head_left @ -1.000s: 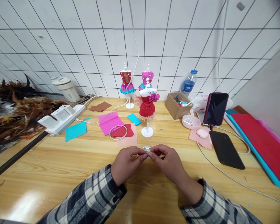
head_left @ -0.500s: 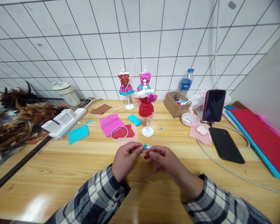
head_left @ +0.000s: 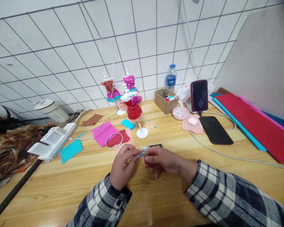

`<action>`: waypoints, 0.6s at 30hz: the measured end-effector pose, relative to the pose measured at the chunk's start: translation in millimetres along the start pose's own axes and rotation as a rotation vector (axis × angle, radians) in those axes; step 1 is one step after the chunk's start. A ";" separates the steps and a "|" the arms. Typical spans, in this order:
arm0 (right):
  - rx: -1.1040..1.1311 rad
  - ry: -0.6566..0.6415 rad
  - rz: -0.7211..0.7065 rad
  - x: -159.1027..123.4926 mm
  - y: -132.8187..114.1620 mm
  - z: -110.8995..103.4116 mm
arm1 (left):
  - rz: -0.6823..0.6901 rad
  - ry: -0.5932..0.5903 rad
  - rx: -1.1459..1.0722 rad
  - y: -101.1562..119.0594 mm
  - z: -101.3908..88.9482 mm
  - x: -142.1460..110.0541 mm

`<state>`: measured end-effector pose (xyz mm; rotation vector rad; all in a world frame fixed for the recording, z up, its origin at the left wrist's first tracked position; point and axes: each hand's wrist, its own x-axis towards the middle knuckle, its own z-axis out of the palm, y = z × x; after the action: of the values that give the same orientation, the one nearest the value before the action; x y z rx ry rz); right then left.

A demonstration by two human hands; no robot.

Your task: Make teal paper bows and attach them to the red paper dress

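My left hand (head_left: 123, 164) and my right hand (head_left: 161, 160) meet over the wooden table (head_left: 61, 189), fingertips pinched together on a tiny blue scrap (head_left: 143, 154). Small thread snips (head_left: 151, 146) lie on the table just beyond my fingers. A little mannequin in a red dress (head_left: 134, 110) stands on a white base behind them, with two more dressed mannequins (head_left: 118, 88) at the wall.
Pink, red and blue paper pieces (head_left: 104, 134) and a white ring (head_left: 113, 141) lie left of centre. A power strip (head_left: 53, 140) and feathers (head_left: 7, 142) are at the left. A cardboard box (head_left: 165, 101), pink dish (head_left: 181, 113), phones (head_left: 215, 130), cable and coloured sheets (head_left: 253, 126) are at the right.
The view has swung to the right and tilted. My right hand has shifted and now pinches the blue scrap with my left; the snips now lie uncovered on the table.
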<state>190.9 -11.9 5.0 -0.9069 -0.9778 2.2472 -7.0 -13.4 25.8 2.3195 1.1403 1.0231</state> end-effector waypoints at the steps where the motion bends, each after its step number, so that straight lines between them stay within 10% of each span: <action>1: -0.068 -0.011 -0.015 -0.4 -1.9 -2.6 | 0.064 -0.031 0.045 -1.1 -1.5 -1.0; 7: -0.431 -0.017 -0.040 -1.1 -11.5 -13.5 | 0.393 -0.228 0.169 -2.9 -4.4 -2.6; 18: -1.193 0.204 -0.487 -4.4 -15.7 -13.3 | 0.530 -0.228 0.429 3.3 -0.5 4.9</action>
<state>206.6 0.2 12.0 -1.1149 -2.1815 1.0057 -3.6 -11.6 30.3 3.0927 0.7174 0.6805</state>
